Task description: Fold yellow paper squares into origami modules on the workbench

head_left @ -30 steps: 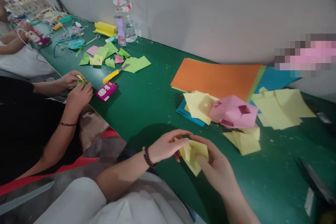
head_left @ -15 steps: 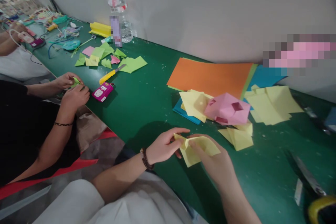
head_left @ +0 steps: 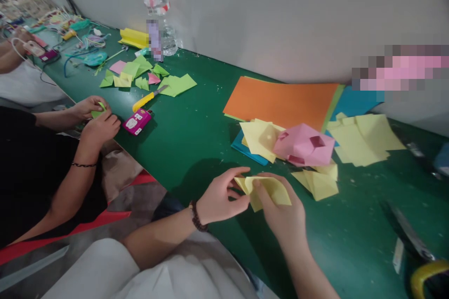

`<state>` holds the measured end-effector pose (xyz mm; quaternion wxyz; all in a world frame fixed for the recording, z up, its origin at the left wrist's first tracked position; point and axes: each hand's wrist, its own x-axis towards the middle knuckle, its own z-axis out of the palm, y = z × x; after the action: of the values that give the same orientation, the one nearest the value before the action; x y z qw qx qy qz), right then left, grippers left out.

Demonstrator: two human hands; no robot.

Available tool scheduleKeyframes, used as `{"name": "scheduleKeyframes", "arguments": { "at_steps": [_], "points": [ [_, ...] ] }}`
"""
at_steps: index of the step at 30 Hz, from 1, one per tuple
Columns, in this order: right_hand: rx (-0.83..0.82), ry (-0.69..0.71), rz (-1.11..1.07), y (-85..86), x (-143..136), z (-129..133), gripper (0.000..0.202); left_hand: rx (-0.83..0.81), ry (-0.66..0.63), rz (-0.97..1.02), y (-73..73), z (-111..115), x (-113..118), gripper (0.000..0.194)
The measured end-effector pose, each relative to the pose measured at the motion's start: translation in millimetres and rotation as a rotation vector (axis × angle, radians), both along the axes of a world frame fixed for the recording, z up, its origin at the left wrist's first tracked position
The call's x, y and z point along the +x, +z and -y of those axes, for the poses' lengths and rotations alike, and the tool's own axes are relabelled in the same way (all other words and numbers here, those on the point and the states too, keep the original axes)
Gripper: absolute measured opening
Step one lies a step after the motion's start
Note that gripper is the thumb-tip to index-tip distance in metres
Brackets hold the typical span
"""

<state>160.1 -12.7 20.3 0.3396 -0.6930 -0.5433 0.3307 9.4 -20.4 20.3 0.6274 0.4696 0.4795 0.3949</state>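
Over the near edge of the green table, my right hand [head_left: 284, 212] pinches a partly folded sheet of yellow paper [head_left: 277, 190], thumb on the near face and fingers behind. The paper bends in a curve, and a pointed flap sticks out to its left. My left hand [head_left: 224, 198] is at that flap, with thumb and fingers spread apart around it; its fingertips are close to the paper, perhaps touching it. Just beyond my hands lie a folded pink paper shape [head_left: 305, 145] with openings and a folded yellow paper piece [head_left: 317, 186].
Yellow sheets [head_left: 368, 140] and orange paper [head_left: 280, 103] lie behind. Scissors with a yellow handle [head_left: 430, 280] rest at the right front. To the left, a co-worker's hands [head_left: 100, 126] hold green paper near a purple box [head_left: 137, 122] and a yellow utility knife [head_left: 143, 101].
My left thumb has come off the paper and the left fingers have spread. My right hand has tilted the paper, which now curves more. The co-worker's green paper has shifted slightly.
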Motion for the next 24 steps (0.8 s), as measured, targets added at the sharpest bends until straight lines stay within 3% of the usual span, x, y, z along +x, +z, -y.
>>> {"name": "scheduleKeyframes", "arguments": {
  "at_steps": [6,10,16,24],
  "points": [
    [0.032,0.041,0.081,-3.1,1.2,4.3,0.031,-0.009,0.110,-0.052,-5.7,-0.6,4.2,0.033],
    [0.128,0.098,0.123,-5.1,2.7,5.2,0.027,-0.042,0.155,-0.023,-12.4,-2.7,3.9,0.039],
    [0.255,0.141,0.256,-4.2,0.9,5.3,0.023,0.022,0.165,-0.098,-6.8,-2.8,6.6,0.038],
    [0.380,0.180,0.396,-6.4,0.4,5.6,0.021,-0.050,0.228,-0.001,-9.9,-4.2,8.7,0.035]
  ]
}}
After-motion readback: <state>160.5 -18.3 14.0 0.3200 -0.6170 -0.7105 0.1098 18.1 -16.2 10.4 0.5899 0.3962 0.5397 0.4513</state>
